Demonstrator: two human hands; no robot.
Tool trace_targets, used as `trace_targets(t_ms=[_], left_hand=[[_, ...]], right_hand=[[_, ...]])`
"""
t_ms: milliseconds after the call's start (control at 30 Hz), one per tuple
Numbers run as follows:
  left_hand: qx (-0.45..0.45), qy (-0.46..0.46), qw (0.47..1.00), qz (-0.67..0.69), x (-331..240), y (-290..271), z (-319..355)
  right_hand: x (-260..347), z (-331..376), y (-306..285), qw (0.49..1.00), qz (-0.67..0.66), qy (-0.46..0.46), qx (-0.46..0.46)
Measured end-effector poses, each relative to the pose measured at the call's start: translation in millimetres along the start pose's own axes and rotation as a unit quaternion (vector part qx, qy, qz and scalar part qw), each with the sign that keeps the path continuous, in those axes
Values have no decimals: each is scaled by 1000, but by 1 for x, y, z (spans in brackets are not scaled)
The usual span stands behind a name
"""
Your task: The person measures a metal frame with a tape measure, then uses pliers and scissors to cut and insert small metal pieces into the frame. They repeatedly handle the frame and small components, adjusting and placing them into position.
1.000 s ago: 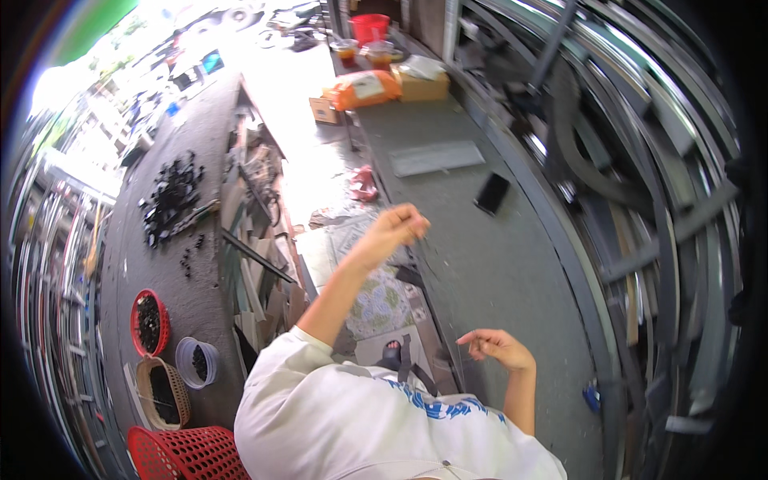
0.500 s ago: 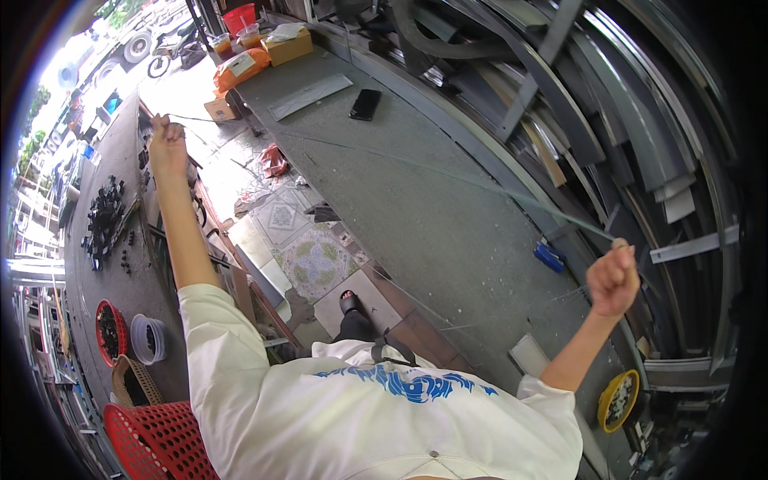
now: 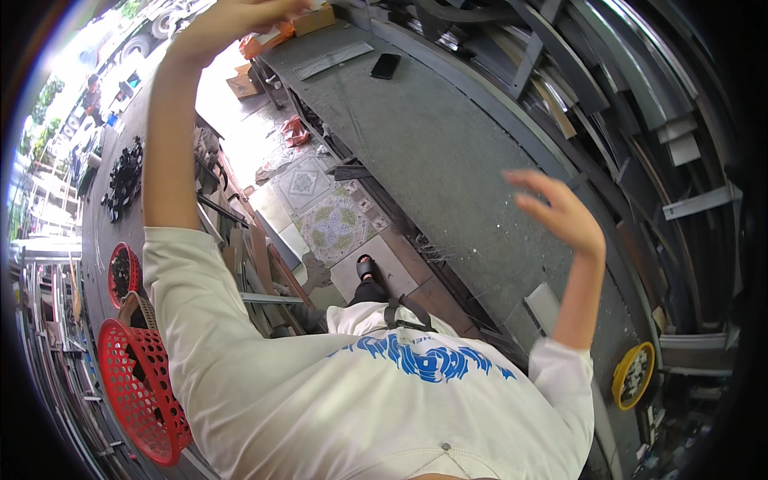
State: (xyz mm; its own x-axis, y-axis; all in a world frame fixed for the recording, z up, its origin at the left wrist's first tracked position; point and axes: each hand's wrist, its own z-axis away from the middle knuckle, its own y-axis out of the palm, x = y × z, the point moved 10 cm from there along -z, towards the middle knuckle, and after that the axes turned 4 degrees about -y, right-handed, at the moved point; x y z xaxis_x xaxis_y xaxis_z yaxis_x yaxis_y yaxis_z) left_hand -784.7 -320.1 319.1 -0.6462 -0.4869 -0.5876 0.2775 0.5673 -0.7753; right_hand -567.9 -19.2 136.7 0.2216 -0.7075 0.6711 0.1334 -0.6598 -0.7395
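My right hand [image 3: 562,214] hangs over the grey workbench [image 3: 448,152] on the right, its fingers stretched out and apart, with nothing visible in them. Raised to the upper left, my left hand [image 3: 232,28] is blurred and partly cut off by the top edge. Its visible fingers reach out toward the right, and I see nothing held in them. Beneath that hand lie an orange package [image 3: 276,36] and a cardboard box [image 3: 314,20] at the far end of the bench. A black phone [image 3: 386,66] and a flat pale strip [image 3: 334,61] rest on the bench between my hands.
Long metal profiles [image 3: 616,72] fill a rack along the right. A yellow basket [image 3: 633,376] of small pieces stands at the lower right. On the left bench are a pile of black parts [image 3: 124,178] and red baskets [image 3: 136,400]. Patterned tiles [image 3: 332,216] cover the floor between the benches.
The thin strip stretched between my hands is no longer visible. My left hand has swung up and right; my right hand has moved up and left and spread open.
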Motion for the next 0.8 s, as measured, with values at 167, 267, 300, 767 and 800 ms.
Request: trace_targets(t_ms=[167, 267, 300, 767, 800], left_hand=[[210, 153, 963, 63, -125, 132, 31], [237, 107, 964, 51, -129, 158, 42], [237, 103, 965, 44, -126, 159, 45], [340, 143, 913, 174, -117, 190, 45], [348, 164, 905, 181, -122, 191, 45]], right_hand=[[111, -69, 20, 900, -344, -231, -140], [112, -56, 42, 892, -427, -144, -37], [97, -46, 46, 914, -397, -69, -45], [90, 0, 21, 962, -235, -6, -137], [97, -9, 21, 956, -254, -29, -146]])
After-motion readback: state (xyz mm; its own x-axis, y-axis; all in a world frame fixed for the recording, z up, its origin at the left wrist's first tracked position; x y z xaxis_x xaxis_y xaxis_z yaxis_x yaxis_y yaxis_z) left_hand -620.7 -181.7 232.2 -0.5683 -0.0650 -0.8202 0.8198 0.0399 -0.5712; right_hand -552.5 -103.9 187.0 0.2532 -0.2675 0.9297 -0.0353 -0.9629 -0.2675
